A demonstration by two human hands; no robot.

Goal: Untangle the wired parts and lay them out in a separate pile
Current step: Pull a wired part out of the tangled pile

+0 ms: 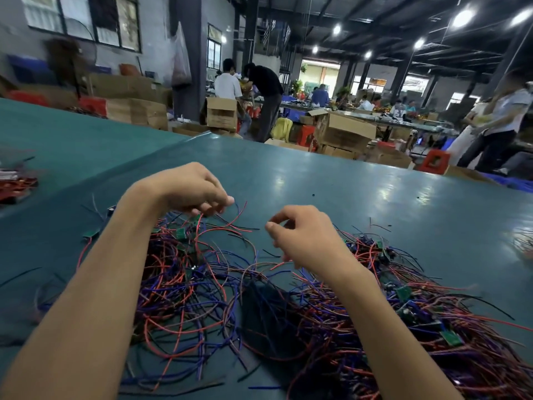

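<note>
A big tangle of red, blue and black wires with small green circuit boards covers the near part of the green table. A looser spread of wired parts lies to the left under my left arm. My left hand hovers over the far edge of that spread, its curled fingers pinching wires of a part with a green board. Above the middle of the wires, my right hand has its fingers loosely curled; whether it holds a thin wire I cannot tell.
A stack of red parts lies at the far left of the table. More wires show at the right edge. Beyond the table stand cardboard boxes, red stools and several people at other benches.
</note>
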